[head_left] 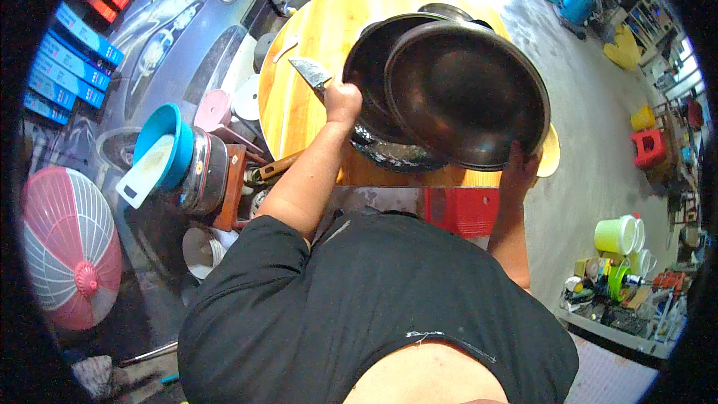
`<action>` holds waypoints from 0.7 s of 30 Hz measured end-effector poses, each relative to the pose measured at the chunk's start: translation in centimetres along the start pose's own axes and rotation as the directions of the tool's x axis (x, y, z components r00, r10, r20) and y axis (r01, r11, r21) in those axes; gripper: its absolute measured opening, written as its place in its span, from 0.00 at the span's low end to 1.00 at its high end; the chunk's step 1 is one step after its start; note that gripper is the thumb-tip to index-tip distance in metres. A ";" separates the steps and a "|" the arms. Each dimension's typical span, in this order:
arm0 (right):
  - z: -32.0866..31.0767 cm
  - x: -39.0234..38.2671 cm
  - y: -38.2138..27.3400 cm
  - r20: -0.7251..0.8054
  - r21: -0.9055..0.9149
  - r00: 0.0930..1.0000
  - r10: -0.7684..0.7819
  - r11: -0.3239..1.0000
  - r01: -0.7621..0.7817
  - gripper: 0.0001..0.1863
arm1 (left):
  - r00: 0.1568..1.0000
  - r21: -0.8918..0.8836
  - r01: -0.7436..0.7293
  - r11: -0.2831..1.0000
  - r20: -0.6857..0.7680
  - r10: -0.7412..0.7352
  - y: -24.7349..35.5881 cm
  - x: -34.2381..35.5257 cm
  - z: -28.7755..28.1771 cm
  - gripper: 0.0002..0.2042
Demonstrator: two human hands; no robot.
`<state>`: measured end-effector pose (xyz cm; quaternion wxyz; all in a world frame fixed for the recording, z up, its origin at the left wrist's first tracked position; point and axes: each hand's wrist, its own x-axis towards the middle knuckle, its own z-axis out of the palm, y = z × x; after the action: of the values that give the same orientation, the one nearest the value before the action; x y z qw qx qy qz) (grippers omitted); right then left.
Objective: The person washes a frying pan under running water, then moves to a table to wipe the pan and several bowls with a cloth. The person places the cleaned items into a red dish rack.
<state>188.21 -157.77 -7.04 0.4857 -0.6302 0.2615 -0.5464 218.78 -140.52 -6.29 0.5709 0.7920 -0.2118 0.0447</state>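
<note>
My left hand (343, 102) is closed around a knife; its broad blade (310, 72) points up and left over the round wooden table (292, 112). That hand is beside the left rim of a dark round pan (366, 56). A wide dark metal basin (467, 93) is tilted over the pan and covers much of it. My right hand (518, 168) grips the basin's lower right rim, its fingers in shadow. What lies inside the pan is hidden. A small white strip-like thing (284, 49) rests on the table, left of the blade.
Left of the table are pink stools (214, 108), a turquoise basin (161, 146) with a white-handled sieve-like thing, and a pink-and-white fan (75, 251). A red stool (460, 213) stands under the near edge. Buckets (615, 235) and tools crowd the right.
</note>
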 end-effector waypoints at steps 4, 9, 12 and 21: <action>4.2 1.1 -0.7 0.058 -0.061 0.986 0.154 0.987 -0.151 0.20 | 0.933 -0.434 0.350 0.830 0.238 -0.270 -1.8 -2.3 0.0 0.11; 7.0 1.9 -0.7 0.301 -0.336 0.923 0.239 0.932 -0.132 0.22 | 0.885 -0.433 0.457 0.777 0.305 -0.350 -3.3 -1.9 -3.3 0.17; 8.6 1.8 -0.2 0.449 -0.237 0.763 0.465 0.885 -0.400 0.26 | 0.884 -0.290 0.457 0.841 0.252 -0.394 -4.2 -1.4 -5.5 0.22; 18.4 -1.5 -2.0 0.630 -0.136 0.734 0.254 0.967 -0.218 0.35 | 0.829 -0.357 0.541 0.762 0.379 -0.411 -7.1 1.2 -13.4 0.15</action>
<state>204.72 -149.68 -4.60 0.5941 -0.7532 0.1714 -0.2243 224.89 -126.65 -7.56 0.6947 0.6635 -0.0839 -0.2648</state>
